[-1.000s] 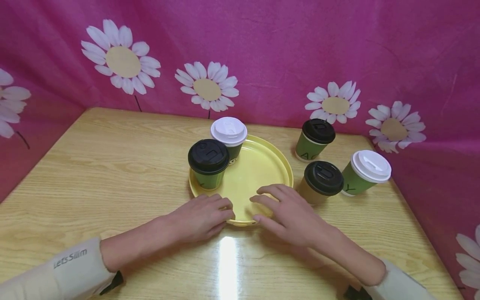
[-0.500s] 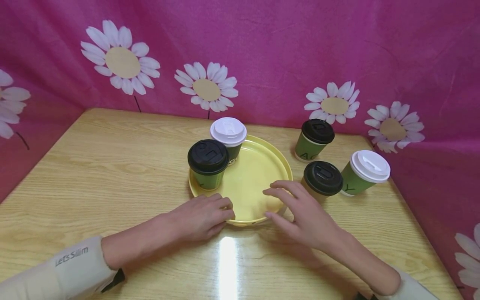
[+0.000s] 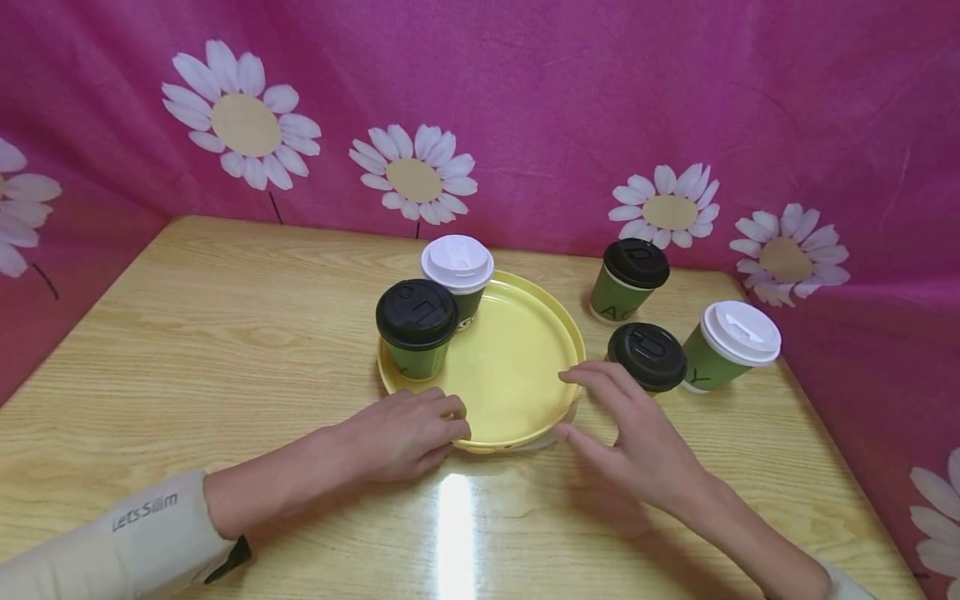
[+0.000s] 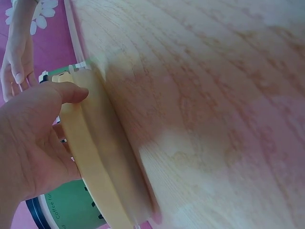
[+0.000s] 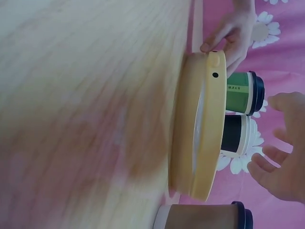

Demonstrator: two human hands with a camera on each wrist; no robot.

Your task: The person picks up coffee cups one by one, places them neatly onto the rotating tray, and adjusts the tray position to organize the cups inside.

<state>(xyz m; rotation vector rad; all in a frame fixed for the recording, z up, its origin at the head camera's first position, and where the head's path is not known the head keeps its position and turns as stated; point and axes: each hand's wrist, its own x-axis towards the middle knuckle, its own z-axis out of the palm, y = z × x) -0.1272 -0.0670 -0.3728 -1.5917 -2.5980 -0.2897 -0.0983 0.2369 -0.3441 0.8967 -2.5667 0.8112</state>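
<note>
A round yellow tray [image 3: 517, 367] with a raised rim sits on the wooden table, a thicker base showing beneath it in the right wrist view. My left hand [image 3: 408, 433] pinches its near rim, thumb [image 4: 74, 93] outside and fingers inside. On the tray's left side stand two lidded paper cups: a green cup with a black lid [image 3: 417, 315] and, behind it, a dark cup with a white lid [image 3: 458, 265]. My right hand [image 3: 641, 433] holds nothing; its fingers are spread beside the tray's right rim, in front of a brown cup with a black lid [image 3: 647, 357].
Right of the tray, a green cup with a black lid [image 3: 628, 283] stands at the back and a green cup with a white lid [image 3: 729, 346] further right. Pink cloth [image 3: 540, 100] with white flowers hangs behind and beside the table [image 3: 247, 350].
My right hand has moved right, from over the tray's front to just beside its right rim. The left hand keeps its grip on the rim; the cups have not moved.
</note>
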